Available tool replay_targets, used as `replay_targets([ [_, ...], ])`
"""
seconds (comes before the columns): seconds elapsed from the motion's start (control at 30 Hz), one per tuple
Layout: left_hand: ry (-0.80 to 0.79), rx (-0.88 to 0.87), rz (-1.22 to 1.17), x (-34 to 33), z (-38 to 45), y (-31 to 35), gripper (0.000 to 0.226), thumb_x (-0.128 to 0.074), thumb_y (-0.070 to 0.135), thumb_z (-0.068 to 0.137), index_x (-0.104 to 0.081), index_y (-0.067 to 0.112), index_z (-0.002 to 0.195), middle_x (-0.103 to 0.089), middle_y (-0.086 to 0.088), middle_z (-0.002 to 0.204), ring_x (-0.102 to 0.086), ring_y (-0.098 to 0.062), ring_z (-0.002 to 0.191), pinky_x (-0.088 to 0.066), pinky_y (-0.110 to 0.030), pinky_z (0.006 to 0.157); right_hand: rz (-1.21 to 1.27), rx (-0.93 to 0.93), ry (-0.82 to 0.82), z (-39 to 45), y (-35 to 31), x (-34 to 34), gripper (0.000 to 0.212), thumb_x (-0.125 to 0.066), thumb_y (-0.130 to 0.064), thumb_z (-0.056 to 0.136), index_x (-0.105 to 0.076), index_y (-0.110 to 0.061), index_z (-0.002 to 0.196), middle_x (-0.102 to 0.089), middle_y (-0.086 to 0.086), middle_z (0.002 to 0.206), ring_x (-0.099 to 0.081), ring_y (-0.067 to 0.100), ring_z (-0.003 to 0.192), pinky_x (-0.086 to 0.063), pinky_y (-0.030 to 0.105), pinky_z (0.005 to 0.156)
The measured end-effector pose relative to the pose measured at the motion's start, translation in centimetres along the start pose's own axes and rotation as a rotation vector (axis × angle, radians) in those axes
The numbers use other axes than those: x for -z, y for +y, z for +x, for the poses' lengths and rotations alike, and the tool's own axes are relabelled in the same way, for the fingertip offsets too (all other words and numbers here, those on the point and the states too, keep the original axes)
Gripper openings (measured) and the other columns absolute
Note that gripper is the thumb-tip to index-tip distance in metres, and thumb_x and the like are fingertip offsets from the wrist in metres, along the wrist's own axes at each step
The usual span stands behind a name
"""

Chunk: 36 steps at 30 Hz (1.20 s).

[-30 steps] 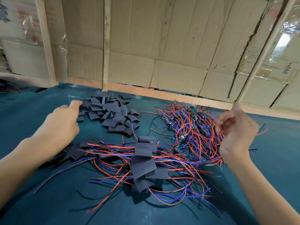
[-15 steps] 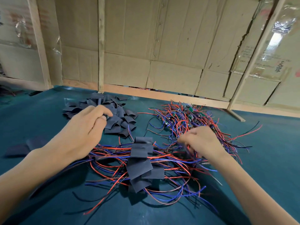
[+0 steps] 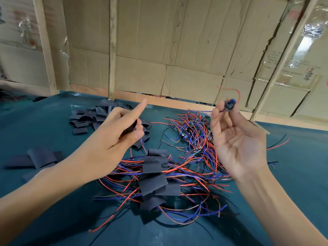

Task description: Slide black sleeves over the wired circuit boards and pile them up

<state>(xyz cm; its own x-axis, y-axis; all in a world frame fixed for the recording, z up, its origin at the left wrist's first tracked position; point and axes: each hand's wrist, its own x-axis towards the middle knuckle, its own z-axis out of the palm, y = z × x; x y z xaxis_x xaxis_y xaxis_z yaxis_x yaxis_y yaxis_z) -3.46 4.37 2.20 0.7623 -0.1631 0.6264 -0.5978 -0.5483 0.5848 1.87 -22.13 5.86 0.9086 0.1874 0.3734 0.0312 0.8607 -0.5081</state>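
Right hand [image 3: 236,139] pinches a wired circuit board [image 3: 230,103] at its fingertips, raised at 1 o'clock, wires trailing down. Left hand [image 3: 115,132] curls thumb and fingers on a black sleeve [image 3: 130,128], index straight. Loading step, I'd judge. Next: line up sleeve mouth with board, slide on, drop on sleeved pile [image 3: 154,176] at 6 o'clock.

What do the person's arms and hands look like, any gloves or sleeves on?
Both are bare. The left hand and right hand wear no gloves, and no ring, watch or band shows on fingers or wrists. Both forearms are uncovered right down to the frame's lower edge, so no sleeve is in view. No markings or tape show on either arm.
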Motion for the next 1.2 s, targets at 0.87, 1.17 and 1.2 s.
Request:
replay_targets([
  [0.87,-0.124,-0.123,0.173,-0.9,-1.3,4.5,0.026,-0.046,0.042,0.1,-0.07,0.031,0.099,-0.041,0.006,0.077,-0.048,-0.016,0.066,-0.039,-0.022,0.059,-1.015,-0.162,-0.34,-3.6,3.8,-2.3,0.028,-0.081,-0.034,0.08,-0.073,-0.011,0.065,-0.054,0.006,0.057,-0.043,0.023,0.051,-0.038,0.027,0.049],
  [1.17,-0.13,0.019,0.071,-0.5,-1.0,4.1,0.025,-0.047,0.043,0.096,-0.071,0.038,0.093,-0.053,0.004,0.082,-0.055,-0.02,0.074,-0.044,-0.032,0.07,-0.795,-0.243,-0.2,-2.7,2.9,-1.9,0.028,-0.079,-0.03,0.075,-0.073,-0.002,0.076,-0.061,0.011,0.067,-0.05,0.018,0.052,-0.04,0.025,0.045],
  [1.2,-0.14,0.02,0.056,-0.5,-1.0,4.2,0.025,-0.047,0.045,0.096,-0.071,0.038,0.094,-0.055,0.004,0.083,-0.057,-0.02,0.076,-0.044,-0.033,0.072,-0.814,-0.262,-0.24,-3.0,3.4,-1.9,0.025,-0.081,-0.026,0.076,-0.074,-0.002,0.075,-0.063,0.011,0.068,-0.051,0.018,0.052,-0.041,0.024,0.045],
])
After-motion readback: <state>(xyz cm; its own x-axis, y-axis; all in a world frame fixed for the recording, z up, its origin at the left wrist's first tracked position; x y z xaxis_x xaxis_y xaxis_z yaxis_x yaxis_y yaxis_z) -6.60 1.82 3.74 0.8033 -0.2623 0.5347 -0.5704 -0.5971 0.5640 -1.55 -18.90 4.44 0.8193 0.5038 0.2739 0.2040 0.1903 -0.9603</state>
